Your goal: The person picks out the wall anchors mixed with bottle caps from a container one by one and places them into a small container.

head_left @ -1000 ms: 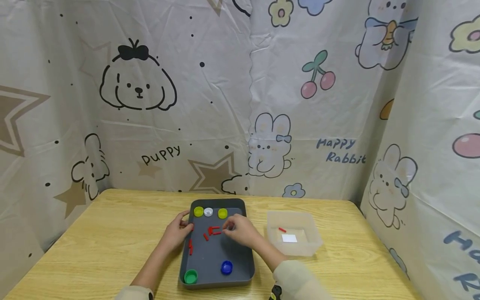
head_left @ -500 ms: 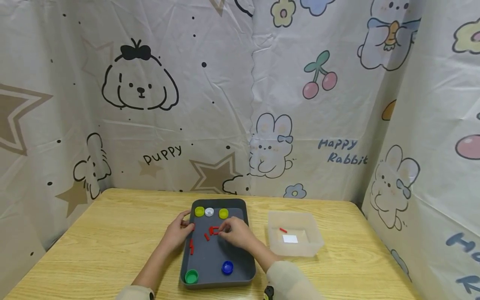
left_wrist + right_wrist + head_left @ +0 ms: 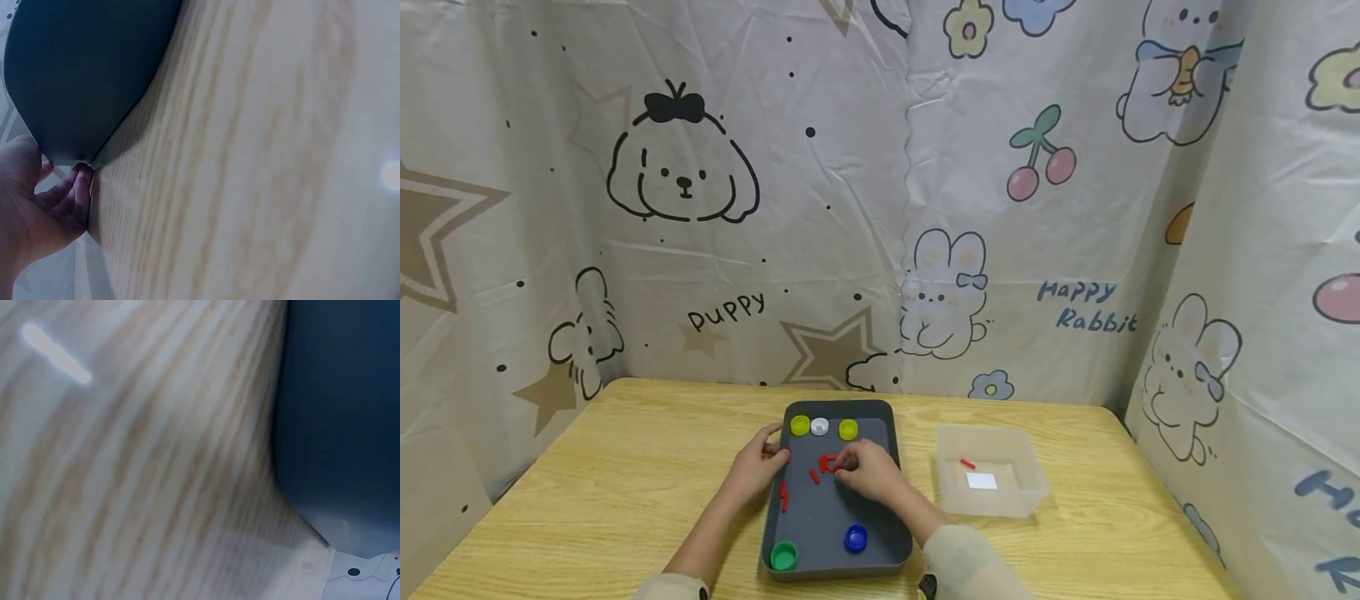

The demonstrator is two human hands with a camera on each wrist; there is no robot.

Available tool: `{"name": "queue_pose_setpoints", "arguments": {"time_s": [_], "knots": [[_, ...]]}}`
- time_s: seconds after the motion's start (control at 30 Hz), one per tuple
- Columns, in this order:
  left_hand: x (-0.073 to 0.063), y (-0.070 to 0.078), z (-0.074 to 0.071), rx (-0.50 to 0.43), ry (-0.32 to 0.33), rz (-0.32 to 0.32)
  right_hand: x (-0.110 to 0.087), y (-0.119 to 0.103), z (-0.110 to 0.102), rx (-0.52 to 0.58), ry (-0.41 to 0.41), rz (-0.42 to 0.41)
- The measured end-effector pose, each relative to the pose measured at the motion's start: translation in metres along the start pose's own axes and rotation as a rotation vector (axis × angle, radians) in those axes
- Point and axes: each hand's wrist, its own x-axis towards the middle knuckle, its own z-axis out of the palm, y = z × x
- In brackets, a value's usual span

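A dark grey tray (image 3: 820,529) lies on the wooden table. My left hand (image 3: 756,468) holds its left side, thumb on the rim and fingers outside; in the left wrist view, these fingers (image 3: 78,197) reach the tray's lower edge. Inside the tray, my right hand (image 3: 871,472) has thumb and fingertips together at a small red stick (image 3: 832,468), seemingly pinching it; the fingers partly cover it. Touching or close by are more red sticks (image 3: 823,463), and a loose one (image 3: 814,476) lies to the left. The right wrist view shows the tray's outer wall (image 3: 344,419), not the hand.
Yellow caps (image 3: 800,426) and a white cap (image 3: 819,427) sit at the tray's far end. A green cap (image 3: 784,556) and a blue cap (image 3: 856,539) sit near its front. To the right stands a translucent box (image 3: 951,501) with one red stick (image 3: 967,463) inside.
My right hand has moved slightly left, its fingertips closing in on the red sticks and covering more of them. My left hand has stayed on the tray's side.
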Motion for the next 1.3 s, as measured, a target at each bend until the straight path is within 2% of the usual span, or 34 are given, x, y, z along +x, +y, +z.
{"name": "queue_pose_setpoints", "arguments": {"time_s": [0.3,0.6,1.0,1.3], "knots": [[-0.0015,0.0003,-0.0014,0.009,-0.004,0.003,0.0040,0.0006,0.0050,-0.022,0.034,0.018],[-0.0012,-0.0009,-0.0010,0.007,0.002,0.010,0.0058,0.0017,0.0045,-0.043,0.015,0.026],[-0.0024,0.0004,-0.0015,0.012,0.003,0.011,0.0053,0.0010,0.0033,-0.038,0.022,0.017],[-0.0023,0.0008,-0.0013,0.011,0.008,0.017,0.0053,-0.0070,-0.0016,-0.041,0.016,-0.018]]}}
